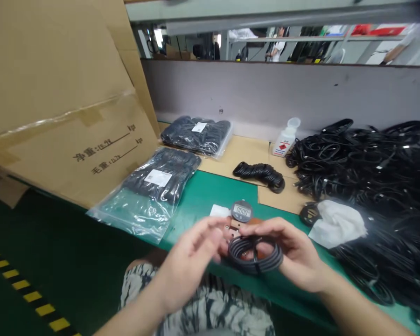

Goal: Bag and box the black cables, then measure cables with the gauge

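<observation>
A coiled black cable (255,254) hangs in front of me over the table's near edge. My right hand (294,254) grips the coil from the right, fingers curled over its top. My left hand (192,261) is at the coil's left side, blurred, its fingers bent toward the cable and touching it. Just behind the coil stands a digital gauge (241,212) with a round display on a small base.
A large heap of black cables (381,177) fills the right side, with a white cloth (338,224) on it. Bagged cable bundles (161,182) lie left, by a big cardboard box (63,102). A stacked row of coils (261,173) and a white bottle (285,137) sit behind on the green table (203,196).
</observation>
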Tool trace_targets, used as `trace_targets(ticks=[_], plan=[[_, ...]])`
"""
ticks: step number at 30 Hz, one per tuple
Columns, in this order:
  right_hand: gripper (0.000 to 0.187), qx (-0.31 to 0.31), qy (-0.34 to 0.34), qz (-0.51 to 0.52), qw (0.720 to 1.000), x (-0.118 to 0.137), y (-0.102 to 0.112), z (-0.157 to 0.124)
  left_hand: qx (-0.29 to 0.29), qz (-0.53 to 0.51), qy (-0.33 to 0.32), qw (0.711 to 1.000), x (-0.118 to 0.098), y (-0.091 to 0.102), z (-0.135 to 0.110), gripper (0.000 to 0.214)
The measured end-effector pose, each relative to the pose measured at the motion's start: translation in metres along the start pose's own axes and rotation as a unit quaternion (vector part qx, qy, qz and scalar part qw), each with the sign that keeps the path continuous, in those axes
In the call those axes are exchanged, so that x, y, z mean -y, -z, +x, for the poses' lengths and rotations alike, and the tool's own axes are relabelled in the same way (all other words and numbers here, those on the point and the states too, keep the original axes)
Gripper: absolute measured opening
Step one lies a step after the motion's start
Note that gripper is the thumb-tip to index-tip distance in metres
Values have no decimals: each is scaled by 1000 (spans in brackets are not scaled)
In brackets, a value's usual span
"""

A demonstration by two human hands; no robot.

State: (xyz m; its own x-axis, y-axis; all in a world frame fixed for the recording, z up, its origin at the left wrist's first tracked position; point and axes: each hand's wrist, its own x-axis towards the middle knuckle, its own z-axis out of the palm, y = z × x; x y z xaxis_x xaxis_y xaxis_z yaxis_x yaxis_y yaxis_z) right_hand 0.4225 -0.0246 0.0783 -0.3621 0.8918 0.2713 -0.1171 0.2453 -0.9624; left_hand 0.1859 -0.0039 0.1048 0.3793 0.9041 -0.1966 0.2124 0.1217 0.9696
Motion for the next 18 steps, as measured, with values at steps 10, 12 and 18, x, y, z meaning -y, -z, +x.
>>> trace_targets(ticks=[10,12,18], plan=[[31,37,-94,0,995,3,-56,-17,18,-361,122,924,42,-21,-62,29],[34,53,-139,77,986,0,-69,-25,-8,-361,105,927,43,-18,-74,26],[25,95,-269,216,934,-20,-95,-36,-61,-317,109,940,54,-21,-96,20]])
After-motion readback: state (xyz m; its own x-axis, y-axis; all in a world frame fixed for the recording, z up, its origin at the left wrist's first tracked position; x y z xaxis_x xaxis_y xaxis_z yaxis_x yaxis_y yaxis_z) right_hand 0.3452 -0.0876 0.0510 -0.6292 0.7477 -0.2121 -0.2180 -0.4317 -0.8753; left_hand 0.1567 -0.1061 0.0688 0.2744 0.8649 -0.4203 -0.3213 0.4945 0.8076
